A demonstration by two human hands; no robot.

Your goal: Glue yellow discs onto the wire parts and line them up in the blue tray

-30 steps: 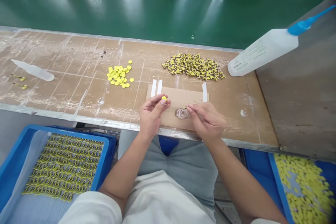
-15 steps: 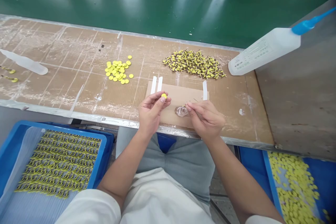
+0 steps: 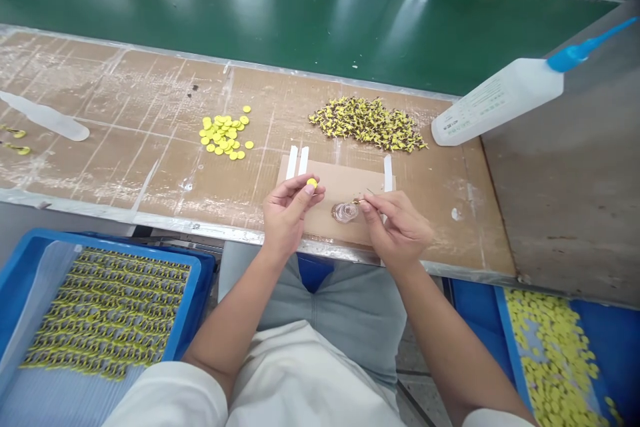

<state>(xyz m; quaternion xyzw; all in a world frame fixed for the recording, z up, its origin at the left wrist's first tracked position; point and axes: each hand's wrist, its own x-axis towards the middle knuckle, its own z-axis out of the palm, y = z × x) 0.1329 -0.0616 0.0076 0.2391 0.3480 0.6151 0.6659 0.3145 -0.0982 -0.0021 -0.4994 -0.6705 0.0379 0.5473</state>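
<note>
My left hand pinches a flat yellow disc between thumb and fingertips, above the near-left part of a cardboard sheet. My right hand holds a tiny yellow-and-dark piece in its fingertips, just above a clear glue puddle on that sheet. White strips stand along the sheet's far edge. Beyond it lie a heap of small yellow-and-black pieces and a smaller scatter of yellow discs.
A glue bottle with a blue nozzle lies at the right, and a frosted bottle lies at the left. Blue trays hold rows of pieces and loose discs below the bench. A green conveyor belt runs behind it.
My right hand has shifted slightly right, with its small piece still in the fingertips. The whole view has drifted a little as my head moved. My left hand still holds the disc.
</note>
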